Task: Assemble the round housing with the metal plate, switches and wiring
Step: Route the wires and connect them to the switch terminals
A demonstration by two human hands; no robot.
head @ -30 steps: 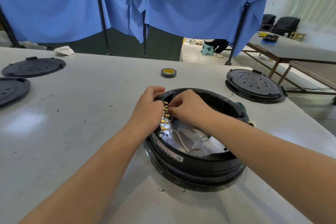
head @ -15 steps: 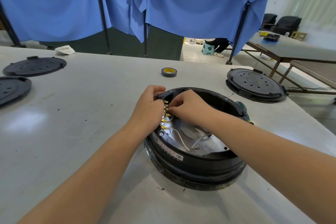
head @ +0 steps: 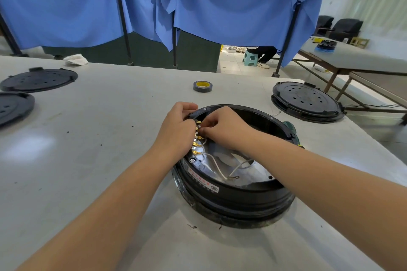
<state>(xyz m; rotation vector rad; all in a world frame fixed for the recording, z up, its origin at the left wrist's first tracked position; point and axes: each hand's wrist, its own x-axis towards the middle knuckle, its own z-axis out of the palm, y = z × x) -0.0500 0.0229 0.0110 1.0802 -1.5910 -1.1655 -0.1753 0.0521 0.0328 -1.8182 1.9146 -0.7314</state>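
Observation:
The round black housing [head: 240, 196] lies open side up on the white table, with a shiny metal plate [head: 248, 171] in its bottom. A row of brass switch terminals [head: 196, 138] runs along the inner left wall. White wires [head: 217, 164] loop over the plate and end in a ring lug. My left hand [head: 176, 127] grips the housing's left rim beside the terminals. My right hand [head: 222, 124] reaches inside, fingertips pinched at the upper terminals; what they pinch is hidden.
A roll of grey tape [head: 202, 86] lies behind the housing. Black round covers sit at the right [head: 306, 101] and far left [head: 39, 79], [head: 13, 106]. A green tool [head: 291, 130] shows behind the housing's right rim. Blue curtains hang beyond the table [head: 88, 160].
Both hands stay at the terminal row; my right fingertips have shifted slightly along it. The housing has not moved.

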